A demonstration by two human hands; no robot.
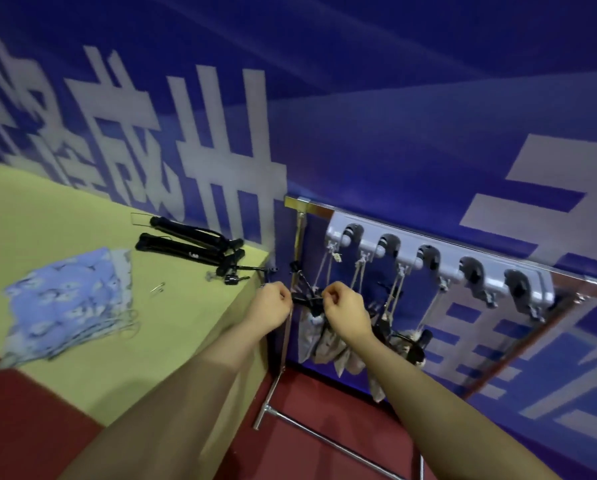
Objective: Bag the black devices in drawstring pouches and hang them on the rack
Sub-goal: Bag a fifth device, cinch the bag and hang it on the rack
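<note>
Both hands work close together in front of the rack (439,252), each with its fingers curled shut. The left hand (272,303) and the right hand (343,308) appear to pinch the two ends of something dark and thin between them, most likely a drawstring or a black device (307,301) at the mouth of a pouch (319,341); motion blur makes it impossible to say which. Below the grip, grey patterned pouches hang bunched together, their cords running up to the first few hooks of the grey holder strip, while the hooks farther out on the right-hand side look free. Well off to the left of the grip, on the green surface (65,209), lie two more black folded devices (189,245) and a stack of blue patterned pouches (72,299), so the job seems only partly done. The step in hand is probably closing this pouch. To do it well, the person should pull the two ends apart evenly and level, so the neck gathers tight above the device rather than catching on it, and keep the bag's weight supported until the cord is looped fully over a hook. Tugging on one side only could tilt the bag, or tangle its cord with the neighbouring cords just above the right hand.
</note>
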